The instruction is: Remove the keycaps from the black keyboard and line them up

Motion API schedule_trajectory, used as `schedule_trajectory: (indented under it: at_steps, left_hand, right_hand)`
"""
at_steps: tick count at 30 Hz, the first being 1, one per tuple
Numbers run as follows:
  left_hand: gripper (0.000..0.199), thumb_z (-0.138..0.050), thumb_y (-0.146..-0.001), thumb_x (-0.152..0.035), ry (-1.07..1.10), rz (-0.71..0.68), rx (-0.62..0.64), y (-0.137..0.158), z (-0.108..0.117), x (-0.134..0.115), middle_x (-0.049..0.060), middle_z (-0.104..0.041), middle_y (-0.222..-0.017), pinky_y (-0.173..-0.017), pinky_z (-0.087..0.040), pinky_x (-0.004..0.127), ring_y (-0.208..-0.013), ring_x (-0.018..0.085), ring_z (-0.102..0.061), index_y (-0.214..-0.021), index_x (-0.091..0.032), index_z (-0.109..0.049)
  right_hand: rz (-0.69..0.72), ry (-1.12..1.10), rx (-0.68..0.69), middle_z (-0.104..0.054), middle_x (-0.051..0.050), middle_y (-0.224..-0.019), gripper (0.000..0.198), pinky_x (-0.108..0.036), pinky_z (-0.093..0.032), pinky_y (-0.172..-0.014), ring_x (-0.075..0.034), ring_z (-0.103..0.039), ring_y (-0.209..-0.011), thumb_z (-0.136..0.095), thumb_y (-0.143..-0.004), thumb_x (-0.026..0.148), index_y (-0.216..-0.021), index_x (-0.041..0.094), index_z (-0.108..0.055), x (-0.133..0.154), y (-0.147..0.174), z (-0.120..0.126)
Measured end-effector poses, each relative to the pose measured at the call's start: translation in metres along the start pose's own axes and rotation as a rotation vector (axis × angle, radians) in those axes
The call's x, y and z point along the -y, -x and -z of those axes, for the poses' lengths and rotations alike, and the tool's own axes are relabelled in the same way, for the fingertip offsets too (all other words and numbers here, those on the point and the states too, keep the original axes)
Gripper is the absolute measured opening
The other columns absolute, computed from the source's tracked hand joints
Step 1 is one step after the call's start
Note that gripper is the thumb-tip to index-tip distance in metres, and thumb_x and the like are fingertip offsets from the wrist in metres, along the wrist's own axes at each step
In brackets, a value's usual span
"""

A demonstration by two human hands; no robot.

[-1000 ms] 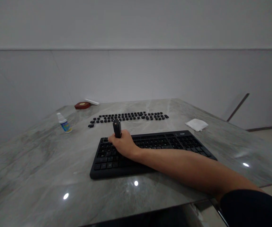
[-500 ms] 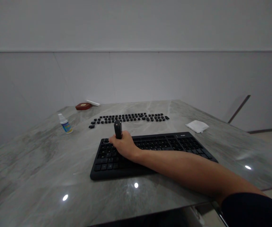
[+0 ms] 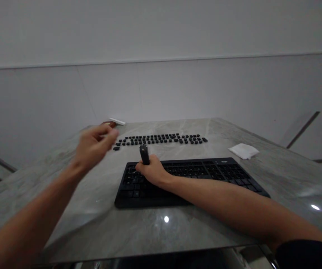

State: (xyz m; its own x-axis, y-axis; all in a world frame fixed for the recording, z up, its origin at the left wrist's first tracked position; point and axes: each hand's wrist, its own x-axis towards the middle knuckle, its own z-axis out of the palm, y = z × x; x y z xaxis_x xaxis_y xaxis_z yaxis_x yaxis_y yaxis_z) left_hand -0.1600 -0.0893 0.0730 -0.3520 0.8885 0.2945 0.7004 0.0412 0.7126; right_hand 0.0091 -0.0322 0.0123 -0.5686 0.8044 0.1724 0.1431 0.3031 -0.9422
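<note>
My right hand (image 3: 154, 172) is closed around the upright handle of a black tool (image 3: 144, 154). The tool's lower end is hidden in the fist. This hand rests over the left part of a black keyboard (image 3: 152, 201), where several keycaps are off. A thin pale outline shows at the keyboard's upper left, beside the thumb. My left hand (image 3: 93, 145) is in the air left of the keyboard, blurred, its fingers bent and thumb apart from them, with nothing visible in it. Behind the keyboard, loose black keycaps (image 3: 161, 139) lie in rows.
A folded white cloth (image 3: 244, 151) lies right of the keyboard. At the back left are a brown case (image 3: 110, 124), partly behind my left hand, and a white flat strip (image 3: 117, 121). The grey marble table (image 3: 149, 231) meets a pale wall behind.
My left hand has come into view from the lower left, and the spray bottle there is now hidden. The view has shifted slightly. My right hand keeps its grip on the tool.
</note>
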Motion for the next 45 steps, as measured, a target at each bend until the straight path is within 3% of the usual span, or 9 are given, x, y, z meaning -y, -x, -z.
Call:
schedule_trajectory:
  at_steps: [1,3,5,7,17,21,24,37,45]
  left_hand:
    - [0.034,-0.051,-0.094,-0.036,0.001,-0.099,0.047,-0.001,-0.004,0.007,-0.001,-0.058,-0.074,-0.067,-0.052,0.025,-0.061,0.009,-0.051,-0.091,-0.007,-0.067]
    - [0.032,-0.056,-0.089,-0.038,-0.01,-0.382,0.204,-0.001,-0.014,0.022,-0.002,-0.052,-0.063,-0.049,-0.04,0.017,-0.056,0.01,-0.048,-0.074,-0.012,-0.066]
    - [0.031,-0.052,-0.091,-0.032,-0.029,-0.616,0.387,0.003,-0.022,0.034,-0.001,-0.054,-0.062,-0.052,-0.038,0.018,-0.056,0.01,-0.048,-0.071,-0.012,-0.064]
    - [0.03,-0.05,-0.093,-0.031,-0.027,-0.692,0.516,0.007,-0.026,0.041,0.001,-0.057,-0.066,-0.056,-0.04,0.02,-0.06,0.011,-0.051,-0.074,-0.013,-0.064]
    - [0.018,-0.058,-0.089,-0.026,0.075,-0.698,0.675,0.004,-0.023,0.044,0.005,-0.066,-0.081,-0.068,-0.046,0.025,-0.073,0.016,-0.061,-0.083,-0.014,-0.069]
    - [0.018,-0.057,-0.09,-0.025,0.046,-0.67,0.753,0.004,-0.02,0.045,0.006,-0.066,-0.085,-0.067,-0.045,0.024,-0.073,0.015,-0.06,-0.088,-0.013,-0.07]
    - [0.017,-0.058,-0.089,-0.025,0.062,-0.675,0.78,0.003,-0.019,0.045,0.007,-0.067,-0.086,-0.07,-0.046,0.024,-0.076,0.015,-0.061,-0.089,-0.013,-0.07]
    - [0.017,-0.059,-0.088,-0.024,0.054,-0.674,0.774,0.004,-0.019,0.044,0.008,-0.066,-0.084,-0.064,-0.044,0.023,-0.071,0.014,-0.059,-0.087,-0.013,-0.072]
    - [0.014,-0.061,-0.083,-0.027,0.075,-0.55,0.747,0.005,-0.022,0.046,0.001,-0.059,-0.074,-0.06,-0.04,0.022,-0.066,0.012,-0.051,-0.083,-0.013,-0.064]
  right_hand:
    - [0.015,0.004,0.006,-0.029,0.006,-0.045,0.03,-0.024,-0.025,-0.047,-0.008,-0.031,-0.048,-0.054,-0.067,0.023,-0.044,0.019,-0.035,0.0,0.0,0.0]
    - [0.036,0.012,0.028,-0.03,0.006,-0.046,0.029,-0.024,-0.025,-0.047,-0.008,-0.031,-0.049,-0.054,-0.068,0.023,-0.045,0.019,-0.036,-0.001,-0.001,0.001]
    - [0.055,0.032,0.064,-0.03,0.006,-0.048,0.028,-0.023,-0.024,-0.048,-0.008,-0.031,-0.05,-0.054,-0.068,0.022,-0.046,0.018,-0.038,-0.002,-0.002,0.003]
    - [0.095,0.059,0.11,-0.03,0.006,-0.05,0.028,-0.023,-0.024,-0.048,-0.008,-0.032,-0.051,-0.054,-0.07,0.022,-0.047,0.018,-0.038,-0.004,-0.004,0.003]
    - [0.402,0.203,0.256,-0.052,0.004,-0.062,0.004,-0.021,-0.035,-0.058,-0.01,-0.046,-0.06,-0.058,-0.069,0.015,-0.068,0.017,-0.055,-0.008,-0.008,0.009]
    - [0.521,0.328,0.452,-0.054,0.006,-0.06,0.012,-0.02,-0.034,-0.055,-0.009,-0.046,-0.054,-0.061,-0.064,0.011,-0.072,0.018,-0.056,-0.01,-0.012,0.02]
    - [0.575,0.312,0.467,-0.054,0.006,-0.058,0.011,-0.02,-0.033,-0.054,-0.009,-0.047,-0.052,-0.059,-0.064,0.011,-0.07,0.019,-0.054,-0.011,-0.012,0.024]
    - [0.594,0.33,0.475,-0.047,0.007,-0.053,0.013,-0.021,-0.03,-0.05,-0.008,-0.041,-0.049,-0.058,-0.061,0.013,-0.06,0.02,-0.047,-0.012,-0.01,0.025]
    - [0.461,0.199,0.455,-0.047,0.007,-0.057,0.009,-0.019,-0.032,-0.053,-0.008,-0.043,-0.054,-0.055,-0.063,0.008,-0.064,0.017,-0.053,-0.017,-0.017,0.02]
